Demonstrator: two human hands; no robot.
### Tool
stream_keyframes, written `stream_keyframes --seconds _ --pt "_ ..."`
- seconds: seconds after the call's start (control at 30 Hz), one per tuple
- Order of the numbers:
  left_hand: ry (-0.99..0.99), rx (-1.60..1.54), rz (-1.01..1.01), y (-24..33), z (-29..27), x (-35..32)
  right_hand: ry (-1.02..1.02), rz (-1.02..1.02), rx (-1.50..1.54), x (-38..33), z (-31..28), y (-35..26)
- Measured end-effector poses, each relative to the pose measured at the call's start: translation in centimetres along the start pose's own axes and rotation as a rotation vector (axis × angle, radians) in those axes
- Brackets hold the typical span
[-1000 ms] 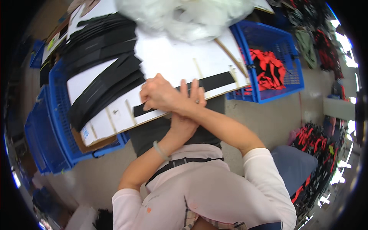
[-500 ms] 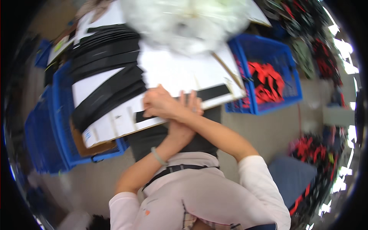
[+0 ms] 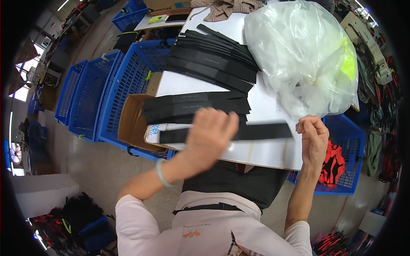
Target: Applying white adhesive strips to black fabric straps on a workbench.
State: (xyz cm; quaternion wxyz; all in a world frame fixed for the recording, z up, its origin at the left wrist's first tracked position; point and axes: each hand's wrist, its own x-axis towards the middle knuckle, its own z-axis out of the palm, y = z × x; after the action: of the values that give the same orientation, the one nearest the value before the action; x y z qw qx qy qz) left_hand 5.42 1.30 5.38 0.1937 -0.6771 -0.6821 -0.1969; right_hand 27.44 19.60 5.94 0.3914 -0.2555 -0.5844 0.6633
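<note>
A single black fabric strip [image 3: 267,132] lies crosswise near the front edge of the white-topped table. Over its left half is my left hand [image 3: 209,138], smeared by motion. Its fingers point down and curl toward the strip, so their grip is hidden. My right hand [image 3: 315,141] is raised at the table's right edge, just past the strip's right end, with fingers bent in against the thumb. Something small and pale may be at its fingertips, too small to name. Behind the single strip lie a short pile of black strips [image 3: 175,109] and a larger fanned stack [image 3: 205,62].
A big clear plastic bag [image 3: 299,51] bulges over the table's right rear. Blue crates stand at both sides: one crate [image 3: 128,85] on the left beside an open cardboard box [image 3: 131,115], another crate [image 3: 358,160] on the right with red-and-black pieces [image 3: 333,164]. Checked cloth [image 3: 228,8] lies at the back.
My hands were crossed over the strip at the table's front edge. They have come apart, left hand to the left, right hand to the right and up. The view has also shifted.
</note>
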Motion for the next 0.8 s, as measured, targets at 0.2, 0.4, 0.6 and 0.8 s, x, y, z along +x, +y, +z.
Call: stream_keyframes --seconds 0.2,0.4,0.6,0.8 --pt "-0.192 0.121 -0.075 -9.4 3.3 -3.0 -0.434 -0.216 -0.366 4.4 11.6 0.0" --pt "-0.031 0.065 -0.146 -8.0 3.9 -3.4 -0.576 -0.209 -0.695 9.1 18.4 8.1" --pt "0.037 -0.475 -0.592 -0.8 1.1 -9.8 -0.693 -0.274 -0.935 9.2 20.7 11.4" --pt "0.469 -1.856 -1.519 -0.7 2.1 -9.9 -0.732 -0.087 -0.848 6.9 20.9 11.4"
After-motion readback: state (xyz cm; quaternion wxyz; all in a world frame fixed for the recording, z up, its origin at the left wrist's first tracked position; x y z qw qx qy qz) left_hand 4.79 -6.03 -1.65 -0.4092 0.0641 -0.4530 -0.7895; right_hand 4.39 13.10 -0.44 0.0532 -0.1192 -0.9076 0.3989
